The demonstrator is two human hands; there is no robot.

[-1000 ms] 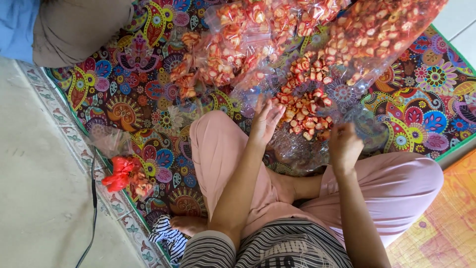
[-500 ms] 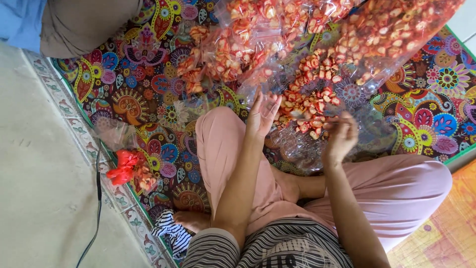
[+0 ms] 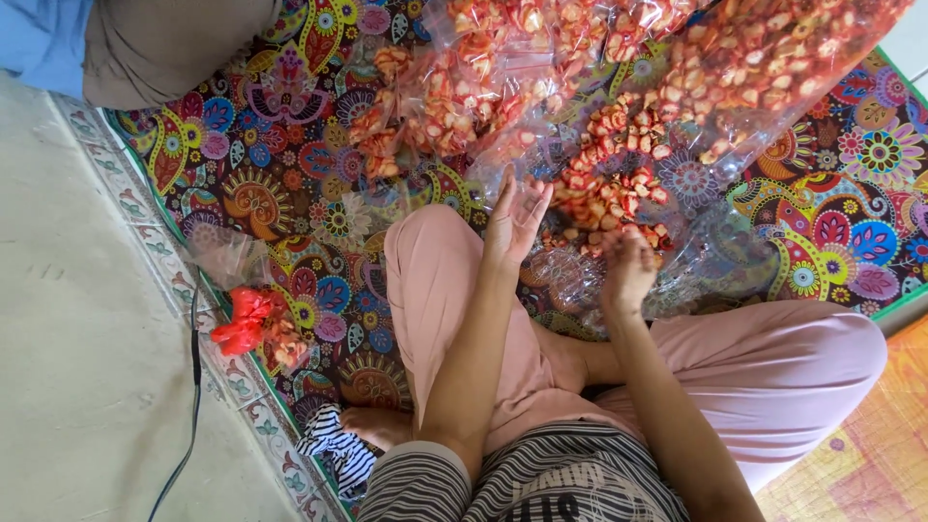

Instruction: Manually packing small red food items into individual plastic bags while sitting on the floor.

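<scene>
Two hands: left hand [image 3: 515, 220] splayed, right hand [image 3: 628, 268] curled.

The woven floor mat [image 3: 290, 145] carries a dense paisley and flower pattern in maroon, yellow, blue, pink and green, edged with a green border. Clear plastic bags [image 3: 599, 58] hold orange-red and cream snack pieces [image 3: 619, 184]. The loose cotton trousers [image 3: 773, 367] are plain dusty pink; the knit shirt [image 3: 541, 483] has thin black and white stripes. A small bag beside the mat shows a bright red top [image 3: 242, 319]. The smooth floor [image 3: 77, 367] is pale grey-beige, crossed by a thin black cable [image 3: 188, 406]. Another person's clothes are light blue [image 3: 39, 39] and taupe [image 3: 174, 43].
</scene>
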